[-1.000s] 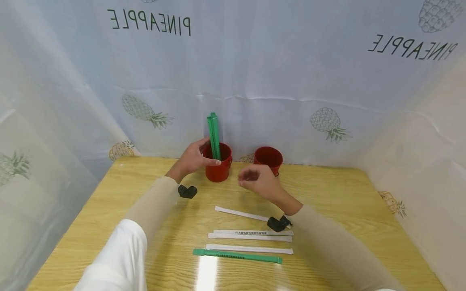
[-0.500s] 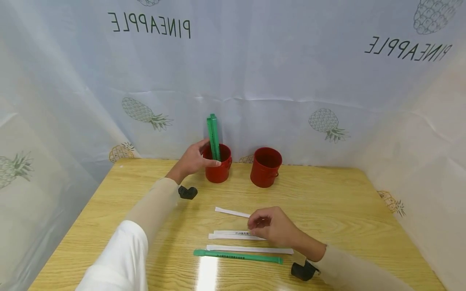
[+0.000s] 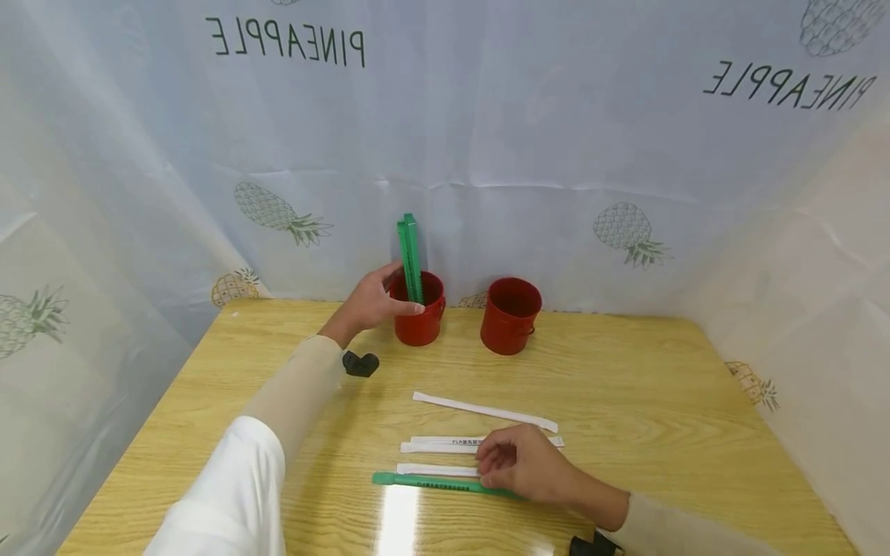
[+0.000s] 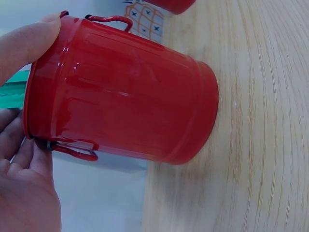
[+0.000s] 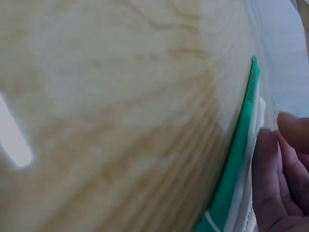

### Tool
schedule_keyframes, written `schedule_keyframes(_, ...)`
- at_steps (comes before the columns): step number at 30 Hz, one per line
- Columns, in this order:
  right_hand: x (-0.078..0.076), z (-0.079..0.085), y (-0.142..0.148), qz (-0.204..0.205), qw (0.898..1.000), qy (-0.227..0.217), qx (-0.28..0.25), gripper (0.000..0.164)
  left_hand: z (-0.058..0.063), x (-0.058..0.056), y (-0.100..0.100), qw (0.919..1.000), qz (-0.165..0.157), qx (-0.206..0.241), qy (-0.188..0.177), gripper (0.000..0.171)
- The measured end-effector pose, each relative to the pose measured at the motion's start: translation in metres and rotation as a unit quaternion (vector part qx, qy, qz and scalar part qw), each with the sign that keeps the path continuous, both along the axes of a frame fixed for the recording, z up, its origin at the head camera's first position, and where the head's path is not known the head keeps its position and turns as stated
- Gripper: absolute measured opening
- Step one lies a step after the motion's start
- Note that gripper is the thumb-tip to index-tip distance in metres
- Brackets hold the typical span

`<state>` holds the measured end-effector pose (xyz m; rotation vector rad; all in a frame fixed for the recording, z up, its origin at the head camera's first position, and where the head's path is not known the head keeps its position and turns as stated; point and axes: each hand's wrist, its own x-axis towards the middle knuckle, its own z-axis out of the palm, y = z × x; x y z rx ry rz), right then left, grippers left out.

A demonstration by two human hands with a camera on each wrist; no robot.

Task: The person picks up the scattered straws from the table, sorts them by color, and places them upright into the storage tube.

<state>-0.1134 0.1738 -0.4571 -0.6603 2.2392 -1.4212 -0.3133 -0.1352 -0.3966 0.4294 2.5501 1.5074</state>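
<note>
In the head view my left hand [image 3: 373, 304] grips the rim of the left red bucket [image 4: 125, 92], thumb and fingers on opposite sides of it. Green paper-wrapped straws [image 3: 410, 259] stand upright inside this bucket. My right hand [image 3: 528, 467] is low over the front of the table, its fingers loosely curled, overlapping the right part of a green wrapped straw [image 3: 431, 483]. In the right wrist view the fingertips sit right beside the green straw and the white wrapped straw [image 3: 434, 469], with nothing pinched.
A second red bucket [image 3: 507, 324] stands right of the first, with a side handle. Further white wrapped straws lie behind the right hand: a slanting white straw [image 3: 480, 409] and a close pair [image 3: 438, 444]. A pineapple-print curtain [image 3: 445, 139] hangs along the table's [image 3: 626, 386] back edge.
My right hand has come from in front of the right bucket toward the front edge, past the white straws to the green one. The left hand stays on its bucket.
</note>
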Motion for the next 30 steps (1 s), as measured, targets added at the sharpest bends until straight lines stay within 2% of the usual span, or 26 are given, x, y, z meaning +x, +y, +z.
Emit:
schedule_keyframes(7,0.008,-0.004,-0.004,-0.017,1.000,0.014,0.023,0.017,0.003,0.000,-0.001,0.9999,-0.005,0.010,0.005,0.096)
schedule_keyframes(14,0.012,-0.007,-0.007,0.001,0.997,0.057,0.049,0.018,0.001,-0.002,0.000,0.9998,-0.009,0.017,-0.004,0.094)
schedule_keyframes(17,0.012,-0.005,-0.008,0.022,0.993,0.081,0.078,0.019,0.000,-0.002,0.000,0.9998,-0.012,0.017,-0.002,0.094)
schedule_keyframes(20,0.013,-0.001,-0.010,0.057,0.980,0.132,0.138,0.021,0.001,-0.002,0.000,0.9998,-0.013,0.016,0.000,0.093)
schedule_keyframes(23,0.015,0.002,-0.013,0.095,0.955,0.208,0.189,0.023,0.003,0.000,-0.001,0.9998,-0.013,0.016,-0.001,0.094)
schedule_keyframes(25,0.015,0.003,-0.012,0.113,0.944,0.240,0.197,0.025,0.003,0.001,-0.001,0.9998,-0.012,0.017,-0.003,0.095)
schedule_keyframes(26,0.016,0.002,-0.012,0.116,0.943,0.245,0.193,0.026,0.003,0.001,-0.001,0.9998,-0.013,0.017,-0.004,0.095)
schedule_keyframes(28,0.015,0.003,-0.009,0.123,0.949,0.237,0.165,0.024,0.003,0.002,-0.001,0.9997,-0.014,0.018,-0.004,0.096)
schedule_keyframes(30,0.012,0.005,-0.006,0.120,0.966,0.195,0.123,0.019,0.004,0.002,0.000,0.9997,-0.015,0.017,-0.004,0.095)
